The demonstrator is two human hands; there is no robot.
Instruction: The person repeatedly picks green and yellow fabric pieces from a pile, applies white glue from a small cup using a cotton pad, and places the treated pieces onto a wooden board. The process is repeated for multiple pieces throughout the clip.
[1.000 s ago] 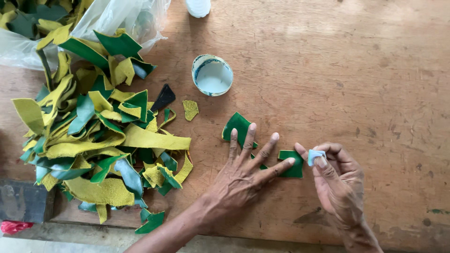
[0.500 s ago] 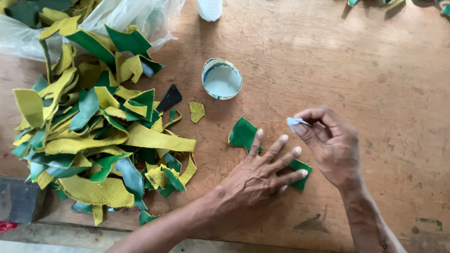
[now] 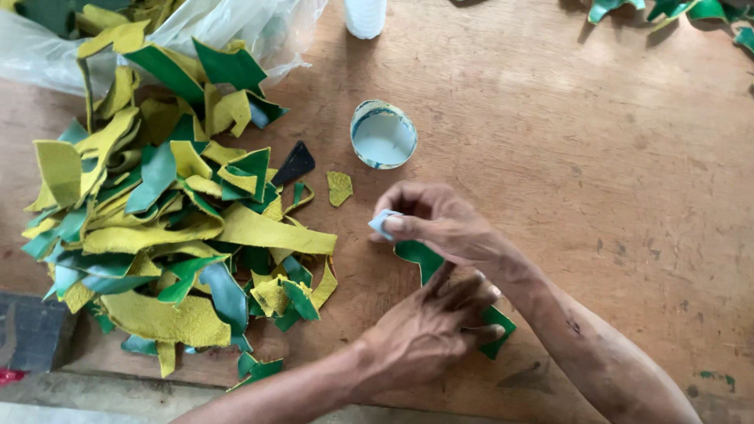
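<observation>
On the brown wooden table (image 3: 597, 157), left hand (image 3: 424, 334) pressing flat on a green leather scrap (image 3: 424, 257), right hand (image 3: 440, 220) fingers pinching a small pale blue pad (image 3: 382, 222), round white-filled tin (image 3: 382, 135) just beyond, big pile of green and yellow scraps (image 3: 173, 220) on the left.

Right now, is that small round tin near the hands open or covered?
Open. The small round tin shows its pale inside, with no lid over it, on the wooden table.

Worn matt wooden table (image 3: 597, 180), fuzzy suede-like yellow-green scraps (image 3: 165, 228), glossy clear plastic bag (image 3: 267, 31).
</observation>
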